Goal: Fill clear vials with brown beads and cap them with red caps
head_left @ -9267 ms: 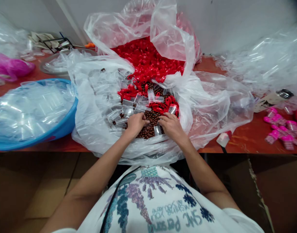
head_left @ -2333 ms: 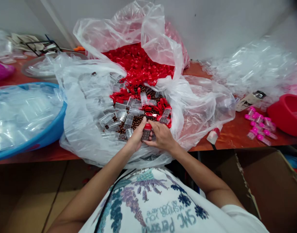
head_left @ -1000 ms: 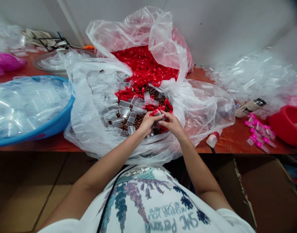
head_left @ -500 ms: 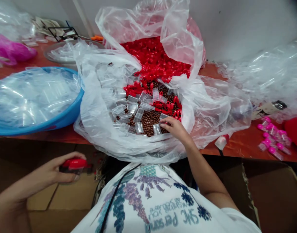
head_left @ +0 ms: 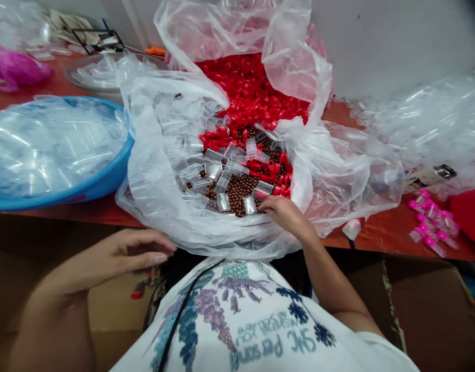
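My left hand (head_left: 134,253) hovers over the cardboard box, just left of the plastic bag's front edge. Its fingers are stretched out, with a gap to the thumb and nothing held. Below it, a red-capped container (head_left: 137,290) shows over the box. At the bag's right front, my right hand (head_left: 284,213) has its fingers drawn together by the brown beads (head_left: 239,192); what they pinch, if anything, is hidden. Beside those fingertips lies a clear container (head_left: 250,205), with another clear container (head_left: 262,189) just behind. Red caps (head_left: 270,169) and more clear containers share the white plastic bag (head_left: 144,170).
A blue basin (head_left: 131,142) heaped with clear plastic pieces stands on the left. Behind the beads is a bag full of red caps (head_left: 253,85). To the right lie pink-capped containers (head_left: 431,219), a bottle (head_left: 431,177) and a large clear bag (head_left: 427,116). Cardboard boxes (head_left: 431,310) stand below the table edge.
My left hand has let go of the red-capped container and moved right and up toward the bag. My right hand has shifted slightly right and down, and a clear container shows behind its fingers.
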`<state>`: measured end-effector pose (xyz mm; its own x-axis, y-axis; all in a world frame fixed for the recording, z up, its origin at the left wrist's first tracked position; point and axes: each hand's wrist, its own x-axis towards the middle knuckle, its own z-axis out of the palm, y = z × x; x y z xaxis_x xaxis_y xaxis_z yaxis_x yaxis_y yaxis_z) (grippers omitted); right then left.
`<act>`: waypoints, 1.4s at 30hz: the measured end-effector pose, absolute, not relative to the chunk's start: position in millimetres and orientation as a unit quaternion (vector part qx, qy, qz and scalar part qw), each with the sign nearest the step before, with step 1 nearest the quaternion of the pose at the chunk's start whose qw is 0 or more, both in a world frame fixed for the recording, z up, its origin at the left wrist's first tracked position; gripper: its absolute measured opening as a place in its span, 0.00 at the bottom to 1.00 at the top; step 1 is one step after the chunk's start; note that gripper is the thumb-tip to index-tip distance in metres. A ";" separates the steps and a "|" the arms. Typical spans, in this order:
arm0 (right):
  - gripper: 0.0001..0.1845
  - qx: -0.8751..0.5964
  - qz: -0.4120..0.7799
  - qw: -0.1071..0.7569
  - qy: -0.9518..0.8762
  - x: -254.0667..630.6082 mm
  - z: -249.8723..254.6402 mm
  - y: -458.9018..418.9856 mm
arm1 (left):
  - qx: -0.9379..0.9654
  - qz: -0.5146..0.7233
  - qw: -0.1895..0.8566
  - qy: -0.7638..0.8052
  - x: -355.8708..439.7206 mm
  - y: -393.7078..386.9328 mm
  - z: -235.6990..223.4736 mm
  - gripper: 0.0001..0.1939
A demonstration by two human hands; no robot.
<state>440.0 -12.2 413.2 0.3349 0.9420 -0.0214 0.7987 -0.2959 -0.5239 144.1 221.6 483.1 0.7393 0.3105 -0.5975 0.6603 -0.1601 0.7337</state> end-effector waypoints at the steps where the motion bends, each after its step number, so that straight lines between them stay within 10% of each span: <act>1: 0.15 -0.781 0.170 0.204 -0.565 437.7 412.8 -14.5 | 0.790 -0.167 0.553 0.208 168.9 212.2 499.7 0.10; 8: 0.21 -0.774 0.161 0.189 -0.583 441.8 397.1 -13.9 | 0.931 -0.044 0.350 -0.093 333.4 155.0 441.5 0.15; 18: 0.22 -0.846 0.041 0.326 -0.420 458.1 385.5 -14.4 | 0.966 -0.082 0.173 0.172 323.7 198.2 408.7 0.17; 30: 0.17 -0.811 0.055 0.449 -0.370 455.9 381.9 -22.5 | 0.773 -0.081 0.567 0.273 384.9 162.7 374.0 0.08; 42: 0.22 -0.797 0.094 0.498 -0.329 460.8 383.7 -13.0 | 0.528 -0.010 0.806 0.266 379.2 153.0 358.4 0.22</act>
<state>460.8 -13.0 383.7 0.7658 0.6178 0.1784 0.4314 -0.2879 -0.8550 379.2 153.0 358.4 0.8580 0.2648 -0.4401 0.2978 0.4415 0.8464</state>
